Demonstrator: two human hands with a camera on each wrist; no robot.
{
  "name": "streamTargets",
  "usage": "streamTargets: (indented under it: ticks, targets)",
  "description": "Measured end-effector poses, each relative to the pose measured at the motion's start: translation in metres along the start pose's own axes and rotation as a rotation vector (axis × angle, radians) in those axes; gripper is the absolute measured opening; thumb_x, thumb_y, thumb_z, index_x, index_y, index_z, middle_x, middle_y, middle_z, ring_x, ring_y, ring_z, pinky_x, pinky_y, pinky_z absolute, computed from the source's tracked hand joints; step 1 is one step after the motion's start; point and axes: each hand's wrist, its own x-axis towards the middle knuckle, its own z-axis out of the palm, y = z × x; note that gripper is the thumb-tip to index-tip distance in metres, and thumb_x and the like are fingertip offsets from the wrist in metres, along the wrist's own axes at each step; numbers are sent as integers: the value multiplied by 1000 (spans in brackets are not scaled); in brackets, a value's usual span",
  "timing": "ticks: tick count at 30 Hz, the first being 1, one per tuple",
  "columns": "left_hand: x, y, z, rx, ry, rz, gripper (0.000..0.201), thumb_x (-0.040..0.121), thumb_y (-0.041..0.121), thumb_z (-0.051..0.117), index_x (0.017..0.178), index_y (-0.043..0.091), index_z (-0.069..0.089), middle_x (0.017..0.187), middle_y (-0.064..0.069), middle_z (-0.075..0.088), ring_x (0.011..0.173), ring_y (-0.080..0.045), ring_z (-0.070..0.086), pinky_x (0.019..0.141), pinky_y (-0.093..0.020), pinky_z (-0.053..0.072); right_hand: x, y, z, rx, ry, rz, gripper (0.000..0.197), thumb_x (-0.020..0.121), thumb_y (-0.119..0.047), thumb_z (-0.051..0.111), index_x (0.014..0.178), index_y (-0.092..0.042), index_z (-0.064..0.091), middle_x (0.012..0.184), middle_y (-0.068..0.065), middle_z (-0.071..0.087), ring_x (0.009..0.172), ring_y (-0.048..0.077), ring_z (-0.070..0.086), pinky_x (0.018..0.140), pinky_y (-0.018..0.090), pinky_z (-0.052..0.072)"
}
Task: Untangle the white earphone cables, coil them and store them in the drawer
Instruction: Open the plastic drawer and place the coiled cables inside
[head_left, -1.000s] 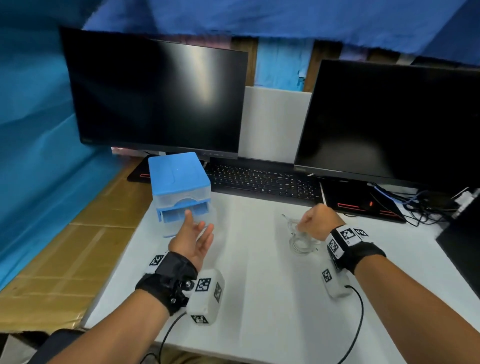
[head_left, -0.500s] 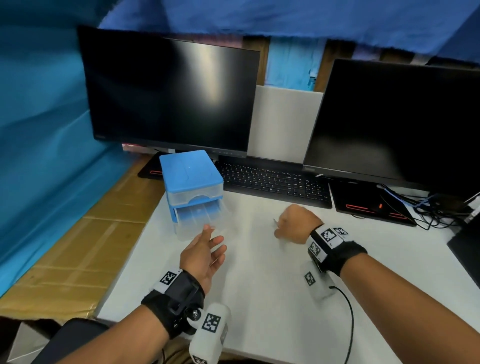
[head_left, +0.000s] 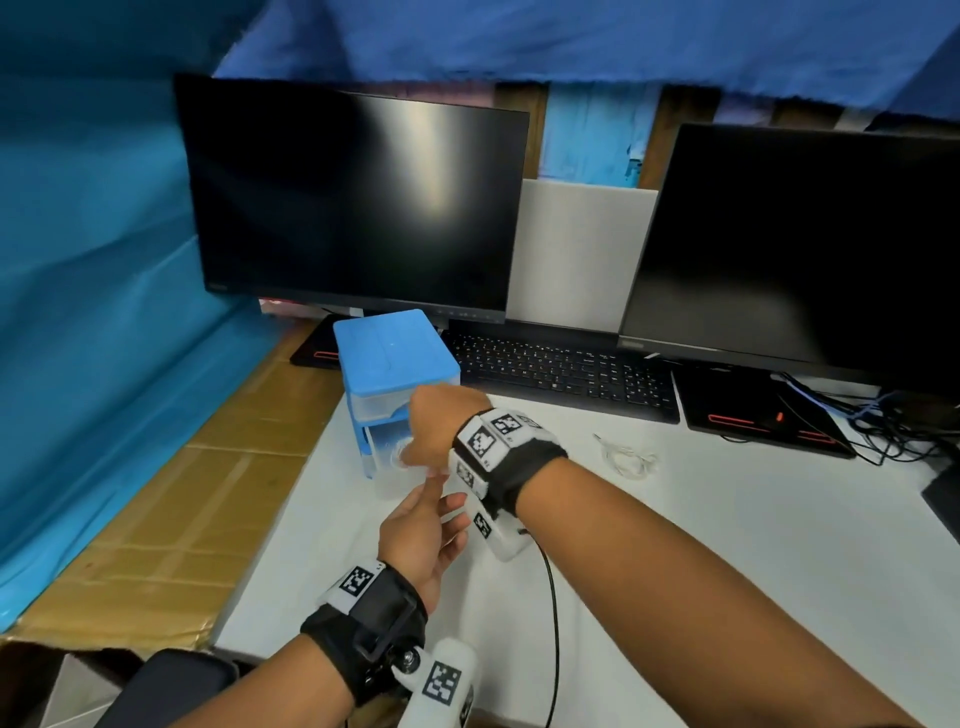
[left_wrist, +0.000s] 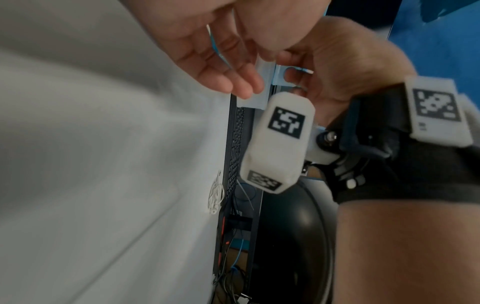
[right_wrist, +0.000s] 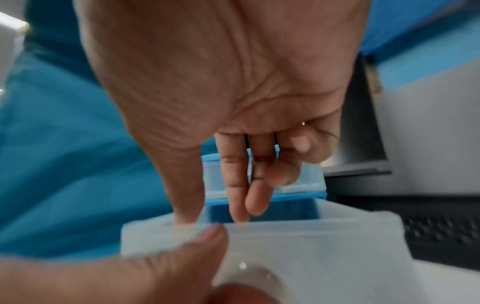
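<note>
Item: small blue drawer unit (head_left: 397, 358) with its clear drawer (head_left: 389, 467) pulled out toward the person, standing at the left rear of the white desk (head_left: 727, 571). Right hand (head_left: 441, 426) reaches over the open drawer, fingers extended downward into it; whether they pinch a coiled cable is hidden, though something round and pale shows through the drawer wall in the head view. Left hand (head_left: 423, 535) sits just in front, fingers relaxed, a fingertip at the drawer's front edge. 1 bundle of white earphone cable (head_left: 626, 460) lies on the desk well to the right, near the keyboard (head_left: 561, 366). Handling note: steady the light drawer with the left hand, lay the coil flat so it cannot spring open, withdraw straight up. Surroundings: 2 dark monitors (head_left: 353, 197) behind, blue sheeting all round, brown cardboard left of the desk, loose cables at far right.
</note>
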Motion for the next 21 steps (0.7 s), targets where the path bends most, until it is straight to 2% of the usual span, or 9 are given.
streamTargets:
  ticks: [2, 4, 7, 9, 11, 13, 15, 19, 21]
  targets:
    - [3, 2, -1, 4, -6, 1, 36, 89, 47, 61, 108, 18, 69, 83, -2, 68, 59, -11, 59, 57, -25, 51, 2, 11, -5, 167, 19, 79, 40, 80, -44, 69, 59, -17, 50, 55, -1, 48, 50, 16, 47, 49, 25, 40]
    - [7, 5, -1, 0, 1, -16, 35, 90, 45, 59, 109, 16, 66, 91, -3, 69, 65, -14, 61, 60, -26, 51, 1, 31, -19, 321, 120, 151, 39, 82, -42, 67, 59, -13, 54, 56, 1, 52, 52, 19, 50, 52, 28, 43]
    - [11, 12, 3, -31, 1, -77, 32, 91, 44, 59, 110, 18, 60, 95, -1, 68, 74, -15, 63, 59, -25, 51, -6, 74, -36, 456, 253, 248, 35, 84, -40, 70, 65, -11, 69, 67, 2, 67, 67, 22, 63, 68, 33, 55]
    - [16, 20, 6, -73, -11, -97, 28, 93, 41, 57, 112, 20, 58, 96, 0, 66, 78, -14, 62, 59, -24, 51, -13, 108, -38, 497, 275, 327, 31, 84, -40, 72, 70, -12, 73, 74, 2, 70, 76, 22, 67, 77, 34, 56]
    - [26, 29, 8, -102, -12, -104, 29, 93, 41, 55, 113, 20, 57, 98, 1, 65, 79, -12, 62, 56, -22, 53, -24, 140, -34, 512, 269, 417, 33, 84, -38, 72, 77, -6, 74, 81, 8, 73, 83, 27, 69, 82, 37, 57]
    - [37, 36, 5, -121, -10, -120, 36, 92, 44, 56, 116, 18, 55, 97, 3, 64, 79, -10, 61, 49, -19, 54, -39, 168, -26, 514, 267, 518, 36, 84, -37, 72, 79, -1, 73, 84, 13, 74, 85, 30, 70, 83, 38, 57]
    - [47, 39, 2, -134, -11, -149, 39, 91, 46, 56, 118, 18, 54, 95, 5, 62, 78, -8, 61, 48, -18, 53, -54, 190, -15, 498, 247, 606, 27, 83, -32, 73, 75, -6, 74, 83, 10, 74, 85, 28, 70, 82, 35, 56]
    - [54, 38, -2, -149, -19, -165, 45, 92, 45, 55, 126, 16, 53, 94, 4, 63, 80, -8, 62, 60, -21, 50, -69, 211, 5, 336, 96, 711, 15, 78, -25, 73, 75, -11, 73, 78, 6, 72, 79, 24, 70, 68, 27, 54]
    - [54, 39, -2, -168, -34, -178, 51, 93, 45, 55, 133, 14, 51, 97, 4, 64, 82, -8, 63, 65, -23, 50, -71, 214, 12, 274, 52, 730, 15, 75, -29, 73, 74, -14, 72, 75, 1, 70, 78, 22, 69, 68, 27, 55]
